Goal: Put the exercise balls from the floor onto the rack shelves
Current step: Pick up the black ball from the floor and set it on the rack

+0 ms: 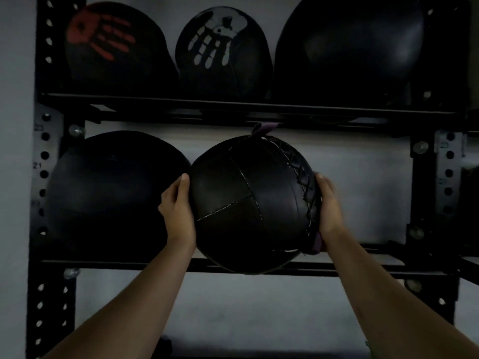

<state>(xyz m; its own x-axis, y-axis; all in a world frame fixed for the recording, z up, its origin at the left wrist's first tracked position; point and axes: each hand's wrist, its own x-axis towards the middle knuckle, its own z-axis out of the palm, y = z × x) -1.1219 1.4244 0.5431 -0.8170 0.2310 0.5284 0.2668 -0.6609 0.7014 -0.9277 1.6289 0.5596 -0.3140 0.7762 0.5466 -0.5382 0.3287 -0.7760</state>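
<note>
black leather medicine ball (252, 203) with white stitching, cross-lacing and a purple tab, at the centre of the frame, clasped between two bare hands: left hand (177, 211) flat against its left side, right hand (328, 206) against its right (slightly blurred), fingers spread over the curve. the ball sits level with the middle shelf (363, 268) of a black steel rack (425, 177) with perforated uprights, just beside a larger black ball (111, 193) at left. on the upper shelf (155, 102): a ball with a red handprint (103, 42), one with a white handprint (220, 53), one plain (350, 53). pale grey wall (363, 190) behind; dim light.
</note>
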